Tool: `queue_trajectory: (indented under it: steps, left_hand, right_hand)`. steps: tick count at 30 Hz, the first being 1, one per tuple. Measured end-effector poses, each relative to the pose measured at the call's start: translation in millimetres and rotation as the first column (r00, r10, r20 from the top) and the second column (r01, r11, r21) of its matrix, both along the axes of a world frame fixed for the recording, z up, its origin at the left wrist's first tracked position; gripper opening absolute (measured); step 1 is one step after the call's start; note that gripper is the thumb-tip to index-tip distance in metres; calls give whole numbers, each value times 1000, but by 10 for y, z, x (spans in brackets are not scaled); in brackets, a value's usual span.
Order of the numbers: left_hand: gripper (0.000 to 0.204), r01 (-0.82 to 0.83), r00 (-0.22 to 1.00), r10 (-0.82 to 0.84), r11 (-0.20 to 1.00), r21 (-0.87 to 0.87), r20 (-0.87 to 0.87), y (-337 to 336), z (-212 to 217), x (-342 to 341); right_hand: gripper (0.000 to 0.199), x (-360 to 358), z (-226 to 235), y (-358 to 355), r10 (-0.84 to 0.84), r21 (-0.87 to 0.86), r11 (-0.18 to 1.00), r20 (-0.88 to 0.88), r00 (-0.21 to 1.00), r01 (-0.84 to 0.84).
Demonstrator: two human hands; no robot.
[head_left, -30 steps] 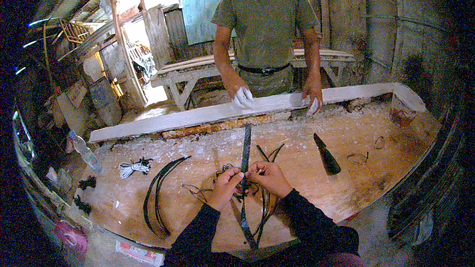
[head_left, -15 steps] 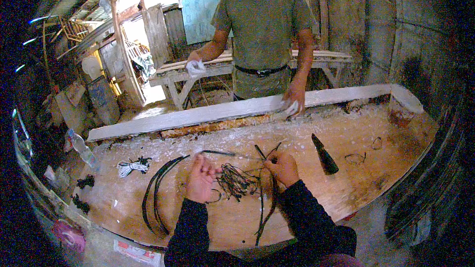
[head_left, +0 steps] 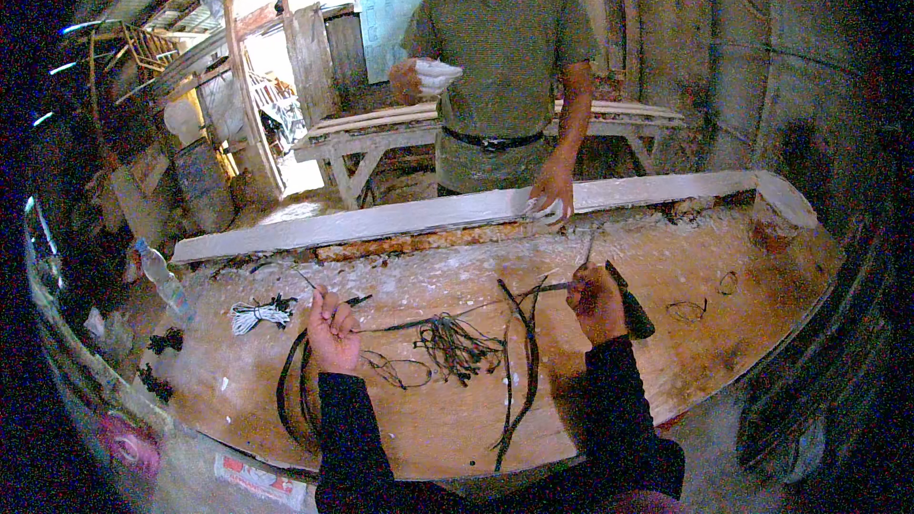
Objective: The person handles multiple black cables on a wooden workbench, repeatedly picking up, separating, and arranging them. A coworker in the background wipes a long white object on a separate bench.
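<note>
A thin dark cord (head_left: 438, 324) stretches across the table between my hands. One end is pinched in the closed fingers of my left hand (head_left: 333, 335), and a short length sticks up past them. My right hand (head_left: 598, 305) is closed on the other end, with a thin piece rising above the fist. Under the cord lies a tangled bundle of dark cords (head_left: 457, 350). Long black strips (head_left: 291, 376) curve beside my left wrist, and more dark strips (head_left: 522, 371) cross left of my right forearm. A black tapered object (head_left: 636, 312) lies just behind my right hand.
A long white-coated board (head_left: 400, 217) runs along the far side of the wooden table (head_left: 428, 438). Behind it a co-worker (head_left: 505, 57) holds a white wad (head_left: 436, 76) and touches the board. White cord (head_left: 259, 316), a plastic bottle (head_left: 164, 281) and black clumps (head_left: 166, 341) sit left.
My hands have moved apart, left hand to the left and right hand to the right, drawing the cord out between them. The co-worker's hand with the white wad has risen.
</note>
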State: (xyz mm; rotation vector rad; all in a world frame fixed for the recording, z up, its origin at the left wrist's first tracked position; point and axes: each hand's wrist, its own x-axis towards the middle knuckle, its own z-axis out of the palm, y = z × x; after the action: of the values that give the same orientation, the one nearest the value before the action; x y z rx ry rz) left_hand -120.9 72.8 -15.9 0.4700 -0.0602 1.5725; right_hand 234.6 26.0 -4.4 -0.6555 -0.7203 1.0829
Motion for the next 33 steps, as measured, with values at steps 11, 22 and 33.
queue_trajectory:
  steps: [11,22,33]
  left_hand:
    - [15,46,992,-51,998,45,115,106,-117,-188]
    - [18,260,941,-283,955,141,184,36,-33,-56]
    - [14,317,947,-314,948,20,-72,-169,122,217]
  right_hand:
    - [12,85,120,-205,638,621,718,-407,653,-314]
    - [15,74,157,-231,467,327,867,-269,843,-376]
    - [9,-339,-51,-30,98,-193,980,683,724,50]
